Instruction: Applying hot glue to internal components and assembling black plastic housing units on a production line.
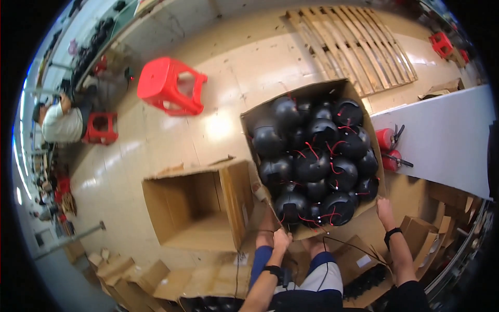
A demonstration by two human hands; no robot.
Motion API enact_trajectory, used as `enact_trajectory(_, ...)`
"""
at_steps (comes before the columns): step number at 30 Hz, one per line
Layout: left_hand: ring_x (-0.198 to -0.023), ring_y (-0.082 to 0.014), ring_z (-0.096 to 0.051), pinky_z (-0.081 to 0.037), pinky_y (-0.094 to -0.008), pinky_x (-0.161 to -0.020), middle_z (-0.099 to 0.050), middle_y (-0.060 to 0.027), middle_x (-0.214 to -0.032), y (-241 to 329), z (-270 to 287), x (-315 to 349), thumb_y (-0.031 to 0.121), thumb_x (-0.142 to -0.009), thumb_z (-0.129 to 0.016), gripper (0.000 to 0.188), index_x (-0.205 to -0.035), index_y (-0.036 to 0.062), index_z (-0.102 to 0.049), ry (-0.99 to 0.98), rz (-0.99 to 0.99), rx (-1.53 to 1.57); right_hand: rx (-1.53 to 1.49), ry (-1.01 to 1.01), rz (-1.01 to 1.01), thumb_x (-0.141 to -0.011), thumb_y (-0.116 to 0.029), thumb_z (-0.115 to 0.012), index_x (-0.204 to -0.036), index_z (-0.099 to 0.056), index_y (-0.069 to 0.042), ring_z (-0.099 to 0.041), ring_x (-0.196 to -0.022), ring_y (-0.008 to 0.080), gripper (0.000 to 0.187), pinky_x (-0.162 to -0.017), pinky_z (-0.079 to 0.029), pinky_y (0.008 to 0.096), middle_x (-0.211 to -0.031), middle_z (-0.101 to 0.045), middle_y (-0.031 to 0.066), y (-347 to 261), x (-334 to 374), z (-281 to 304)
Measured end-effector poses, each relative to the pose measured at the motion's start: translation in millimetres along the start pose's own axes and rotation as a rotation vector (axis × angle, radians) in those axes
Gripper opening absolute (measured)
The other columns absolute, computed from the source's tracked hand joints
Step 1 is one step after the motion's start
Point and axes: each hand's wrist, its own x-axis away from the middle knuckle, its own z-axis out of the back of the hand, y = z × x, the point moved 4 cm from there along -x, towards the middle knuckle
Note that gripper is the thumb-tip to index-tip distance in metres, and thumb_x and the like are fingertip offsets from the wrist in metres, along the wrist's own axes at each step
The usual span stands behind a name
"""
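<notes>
In front of me stands an open cardboard box, filled with several rounded black shells that have short red wires sticking out of them. My left hand is closed on the near edge of this box, at its left corner. At the near right corner, my right hand is closed on the cardboard edge. Both wrists wear dark bands. What lies under the top shells is hidden.
To the left, another open cardboard box lies on its side. A red stool and a wooden pallet are farther off. Red fire extinguishers stand by a pale panel. A seated person is far left.
</notes>
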Motion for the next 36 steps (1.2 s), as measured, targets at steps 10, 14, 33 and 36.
enact_trajectory(10, -0.073, -0.0135, -0.059, -0.049, -0.0292, -0.069, -0.062, -0.0053, -0.08, -114.6, 301.0, -34.0, 0.009, -0.09, -0.06, 0.008, -0.093, 0.003, -0.064, 0.481, 0.124, 0.322, -0.227, -0.216, -0.417, -0.09, -0.006, -0.057, -0.129, -0.057, 0.0, -0.05, -0.127, 0.0425, 0.04, -0.106, -0.043, 0.0464, -0.138, -0.052, 0.0259, -49.3, 122.7, 57.5)
enact_trajectory(14, -0.095, -0.0277, -0.059, -0.049, -0.042, -0.088, -0.06, -0.0172, -0.107, -297.3, 327.6, -20.8, 0.028, -0.085, -0.077, 0.046, -0.111, -0.0036, -0.055, 1.123, 0.637, 0.163, -0.484, -0.182, -0.619, -0.088, -0.01, -0.062, -0.119, -0.061, 0.003, -0.063, -0.107, 0.042, 0.034, -0.092, -0.05, 0.0453, -0.111, -0.066, 0.0275, -120.8, 128.5, 56.2)
enact_trajectory(33, -0.12, -0.0303, -0.056, -0.049, -0.0519, -0.101, -0.059, -0.0119, -0.127, -165.4, 402.8, -262.7, 0.006, -0.086, -0.061, 0.036, -0.122, -0.002, -0.057, 0.117, 0.039, 1.25, -0.601, -0.295, -0.853, -0.087, -0.022, -0.062, -0.116, -0.062, 0.0, -0.062, -0.105, 0.0452, 0.037, -0.089, -0.05, 0.0503, -0.111, -0.065, 0.0263, -279.9, 131.6, 114.0)
enact_trajectory(36, -0.114, -0.0328, -0.059, -0.054, -0.0534, -0.092, -0.059, -0.0172, -0.125, -45.9, 447.4, -341.4, 0.008, -0.086, -0.06, 0.037, -0.121, -0.0033, -0.056, 0.075, -0.048, 1.05, -0.708, -0.24, -0.787, -0.086, -0.018, -0.062, -0.107, -0.062, 0.002, -0.061, -0.102, 0.0471, 0.029, -0.087, -0.049, 0.0521, -0.105, -0.065, 0.029, -311.6, 149.6, 84.9)
